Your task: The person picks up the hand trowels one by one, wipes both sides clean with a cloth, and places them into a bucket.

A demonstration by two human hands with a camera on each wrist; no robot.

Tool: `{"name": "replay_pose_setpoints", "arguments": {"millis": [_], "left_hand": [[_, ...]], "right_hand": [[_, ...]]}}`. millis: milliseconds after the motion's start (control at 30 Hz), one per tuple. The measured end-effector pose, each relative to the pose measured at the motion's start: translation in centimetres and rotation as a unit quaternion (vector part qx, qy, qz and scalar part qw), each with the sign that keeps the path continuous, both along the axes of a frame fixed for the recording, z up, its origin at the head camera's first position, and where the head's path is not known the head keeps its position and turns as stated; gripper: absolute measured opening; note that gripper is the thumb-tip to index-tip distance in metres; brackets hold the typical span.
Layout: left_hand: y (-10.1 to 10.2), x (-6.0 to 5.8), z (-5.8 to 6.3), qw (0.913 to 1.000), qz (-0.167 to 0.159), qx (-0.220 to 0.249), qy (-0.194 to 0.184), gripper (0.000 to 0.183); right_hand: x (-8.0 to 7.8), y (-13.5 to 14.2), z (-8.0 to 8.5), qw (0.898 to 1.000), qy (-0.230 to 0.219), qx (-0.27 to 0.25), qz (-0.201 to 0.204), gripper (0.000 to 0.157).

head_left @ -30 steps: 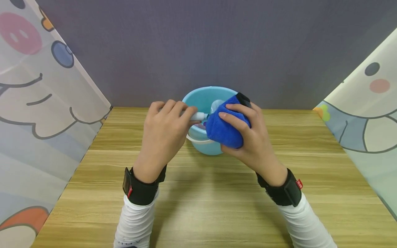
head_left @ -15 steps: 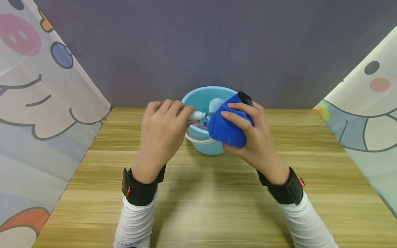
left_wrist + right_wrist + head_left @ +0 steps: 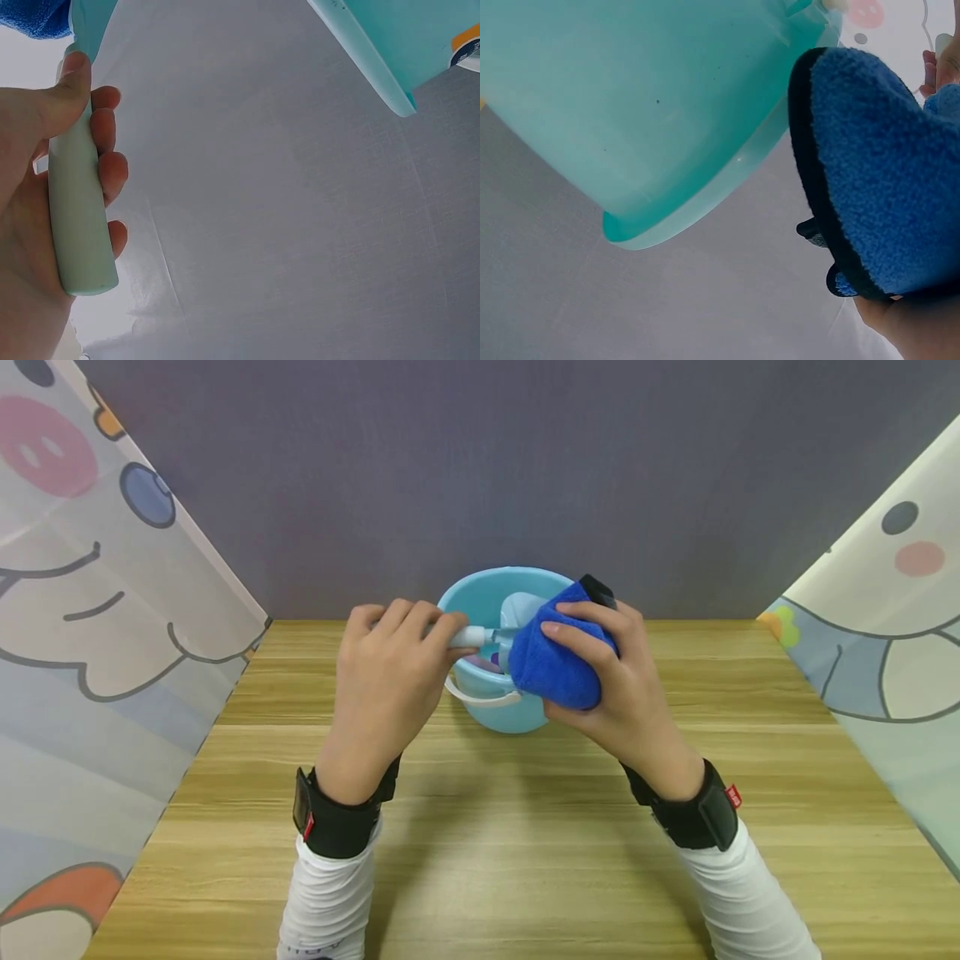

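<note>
My left hand (image 3: 393, 664) holds the pale handle (image 3: 81, 202) of a toy shovel, its fingers curled around it. The shovel's light blue blade (image 3: 519, 609) points right and is partly covered by a blue cloth (image 3: 562, 652) with black edging. My right hand (image 3: 618, 677) grips that bunched cloth against the blade. In the right wrist view the cloth (image 3: 892, 172) hides most of the hand and the blade. Both hands are above the near rim of a light blue bucket (image 3: 502, 714), which has a white carrying handle (image 3: 487, 700).
Something purple and pinkish (image 3: 486, 663) lies inside the bucket, too hidden to identify. The bucket stands on a wood-grain table (image 3: 517, 860), close to a grey back wall (image 3: 480, 477). Cartoon-printed panels flank the table on the left (image 3: 67, 635) and right (image 3: 885, 635).
The cloth and right hand have shifted slightly right and up along the blade, uncovering more of the shovel near its handle. The left hand has drifted slightly left, still gripping the handle.
</note>
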State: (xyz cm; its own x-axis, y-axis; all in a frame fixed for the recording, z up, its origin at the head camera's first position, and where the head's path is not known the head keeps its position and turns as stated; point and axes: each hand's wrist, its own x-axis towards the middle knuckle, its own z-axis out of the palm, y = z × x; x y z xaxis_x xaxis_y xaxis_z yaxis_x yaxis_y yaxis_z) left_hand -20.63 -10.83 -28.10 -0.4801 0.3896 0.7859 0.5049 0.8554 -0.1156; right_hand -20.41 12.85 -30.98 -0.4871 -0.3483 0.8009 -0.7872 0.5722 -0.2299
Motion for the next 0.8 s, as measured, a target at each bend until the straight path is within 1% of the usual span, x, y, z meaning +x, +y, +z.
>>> {"name": "replay_pose_setpoints", "arguments": {"millis": [500, 800], "left_hand": [[-0.06, 0.11, 0.1, 0.9998, -0.007, 0.017, 0.001, 0.024], [-0.05, 0.15, 0.13, 0.9997, -0.01, 0.023, -0.001, 0.024]], "right_hand": [[0.01, 0.45, -0.03, 1.0, -0.001, -0.026, 0.0, 0.072], [-0.09, 0.62, -0.08, 0.999, 0.005, -0.035, -0.001, 0.076]]}}
